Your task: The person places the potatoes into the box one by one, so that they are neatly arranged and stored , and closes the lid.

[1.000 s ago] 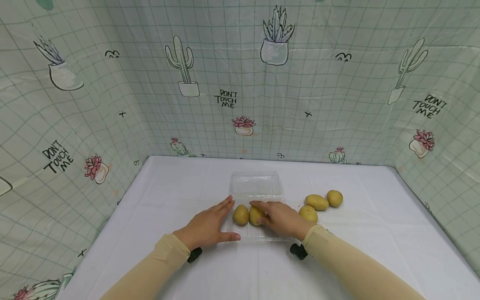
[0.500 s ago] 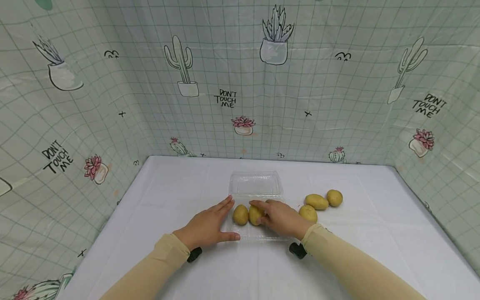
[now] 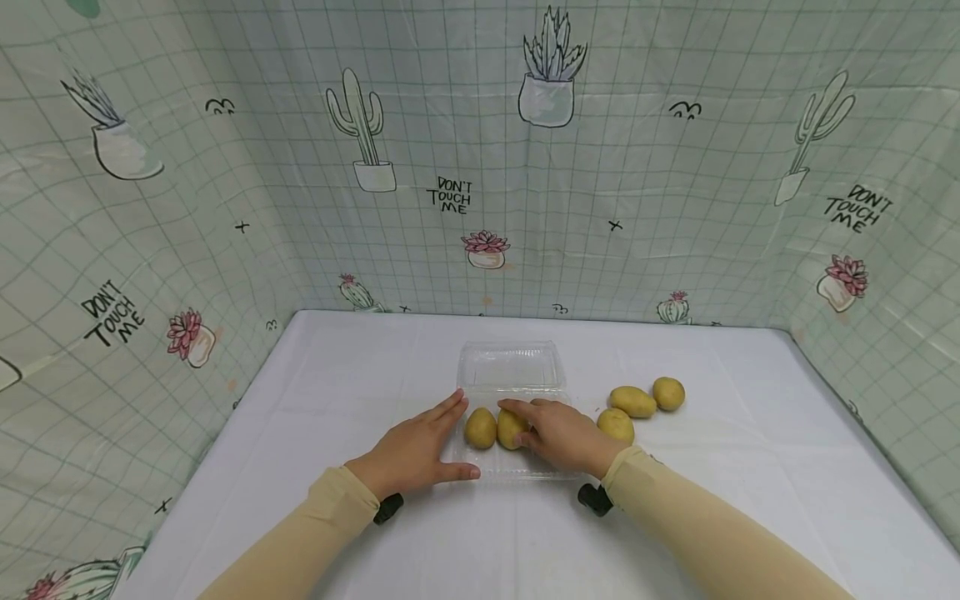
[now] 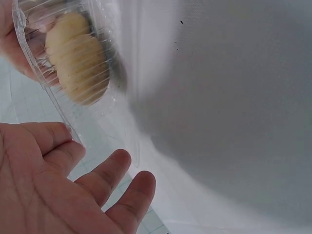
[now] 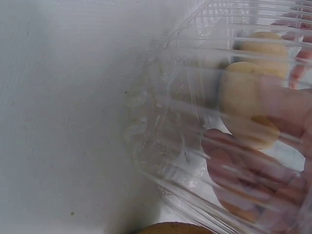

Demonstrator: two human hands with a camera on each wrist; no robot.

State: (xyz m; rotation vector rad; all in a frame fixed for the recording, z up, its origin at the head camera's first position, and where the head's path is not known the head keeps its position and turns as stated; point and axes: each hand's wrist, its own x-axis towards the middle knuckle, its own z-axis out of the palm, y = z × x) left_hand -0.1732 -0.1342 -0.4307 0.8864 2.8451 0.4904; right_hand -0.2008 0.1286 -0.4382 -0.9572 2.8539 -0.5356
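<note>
A clear plastic clamshell container lies with its lid (image 3: 512, 367) folded back, away from the person. Two potatoes sit side by side in its base, the left potato (image 3: 481, 428) close against the right potato (image 3: 512, 429). My right hand (image 3: 567, 437) holds the right one between thumb and fingers; through the ribbed plastic the right wrist view shows this potato (image 5: 241, 100) too. At the container's left wall, my left hand (image 3: 416, 454) is spread, fingertips at the edge and thumb near the front corner. The left wrist view shows its fingers (image 4: 100, 180) extended.
Right of the container lie three more potatoes: a long potato (image 3: 632, 402), a round potato (image 3: 668, 393) behind it, and a nearer potato (image 3: 616, 424) beside the right wrist. A white cloth (image 3: 360, 358) covers the table. Patterned curtains (image 3: 420, 108) stand at the back and sides.
</note>
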